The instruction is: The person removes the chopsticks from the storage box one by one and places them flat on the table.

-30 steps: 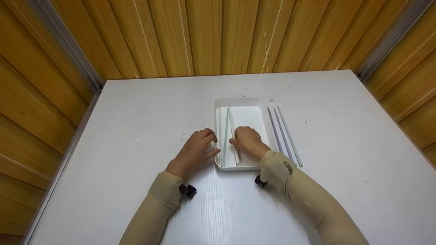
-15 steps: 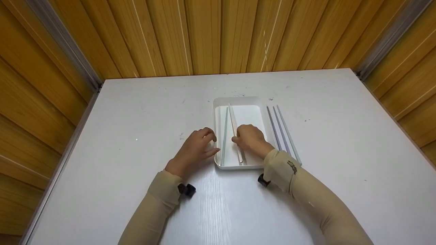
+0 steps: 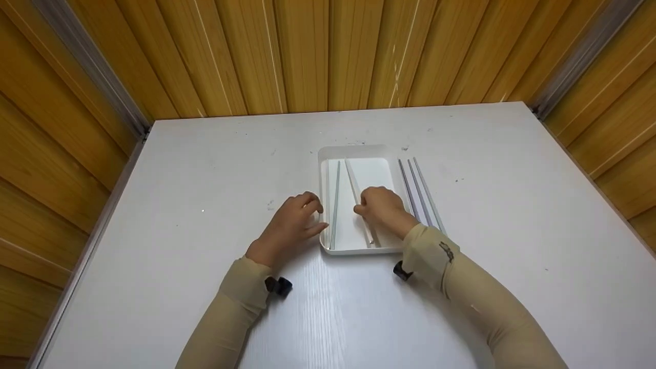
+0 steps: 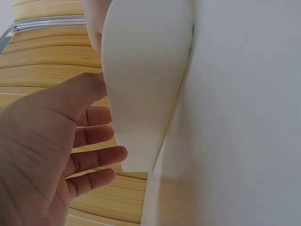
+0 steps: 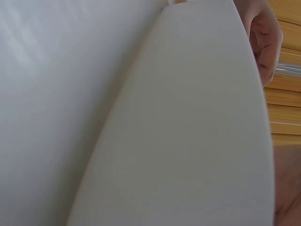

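A white rectangular tray (image 3: pixel 361 251) stands on the table. My right hand (image 3: pixel 383 206) reaches into it and pinches a pale whitish chopstick (image 3: pixel 352 178), which slants with its near end to the right. Left of it in the tray lie a light green chopstick (image 3: pixel 335 202) and a whitish chopstick (image 3: pixel 328 177) along the left wall. My left hand (image 3: pixel 293 220) is at the tray's left rim, thumb tip right at the edge. In the left wrist view its fingers (image 4: pixel 96 157) extend loosely beside the tray wall (image 4: pixel 146 84). In the right wrist view the tray's outer wall hides most of the right hand.
Right of the tray, three chopsticks lie side by side on the table: a dark purplish one (image 3: pixel 405 179), a lilac one (image 3: pixel 417 189) and a pale green one (image 3: pixel 428 189). Wood-look panels (image 3: pixel 302 56) border the white table (image 3: pixel 230 169) at the back and sides.
My right hand has shifted right inside the tray, moving the pinched chopstick away from the light green one, its near end swinging right. My left hand has stayed at the rim.
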### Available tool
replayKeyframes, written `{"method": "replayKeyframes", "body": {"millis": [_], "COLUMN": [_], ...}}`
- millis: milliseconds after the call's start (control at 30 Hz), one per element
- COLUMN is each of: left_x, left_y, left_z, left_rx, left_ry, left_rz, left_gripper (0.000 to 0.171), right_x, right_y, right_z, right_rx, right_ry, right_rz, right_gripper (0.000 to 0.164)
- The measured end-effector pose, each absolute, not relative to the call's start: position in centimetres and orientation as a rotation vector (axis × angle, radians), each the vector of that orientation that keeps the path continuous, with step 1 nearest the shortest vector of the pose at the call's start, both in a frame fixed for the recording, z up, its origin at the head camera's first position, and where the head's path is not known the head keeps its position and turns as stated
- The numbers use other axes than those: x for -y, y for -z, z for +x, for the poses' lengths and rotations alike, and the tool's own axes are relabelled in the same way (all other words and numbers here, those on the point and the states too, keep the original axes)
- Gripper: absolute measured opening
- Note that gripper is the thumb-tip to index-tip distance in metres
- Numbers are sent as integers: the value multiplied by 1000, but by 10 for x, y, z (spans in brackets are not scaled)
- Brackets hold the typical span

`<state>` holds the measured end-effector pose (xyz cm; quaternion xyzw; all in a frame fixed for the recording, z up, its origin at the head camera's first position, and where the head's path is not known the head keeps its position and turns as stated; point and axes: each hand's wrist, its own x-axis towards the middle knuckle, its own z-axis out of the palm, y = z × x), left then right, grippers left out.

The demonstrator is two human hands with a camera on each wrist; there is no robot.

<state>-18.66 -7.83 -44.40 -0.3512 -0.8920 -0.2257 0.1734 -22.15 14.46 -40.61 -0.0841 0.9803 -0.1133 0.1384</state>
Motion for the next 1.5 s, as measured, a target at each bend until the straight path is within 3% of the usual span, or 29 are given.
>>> {"method": "replayKeyframes", "body": {"millis": [1500], "left_x": [80], "left_y": [444], "left_z": [-186], "left_rx": [2524], "left_ry": [668], "left_rz": [-1003], "left_gripper": [25], "right_x": [-184], "right_y": [399], "right_z": [-223], "right_rx": [-2863], "right_ry": [322], "right_rz": [-262], "right_gripper": [26]}}
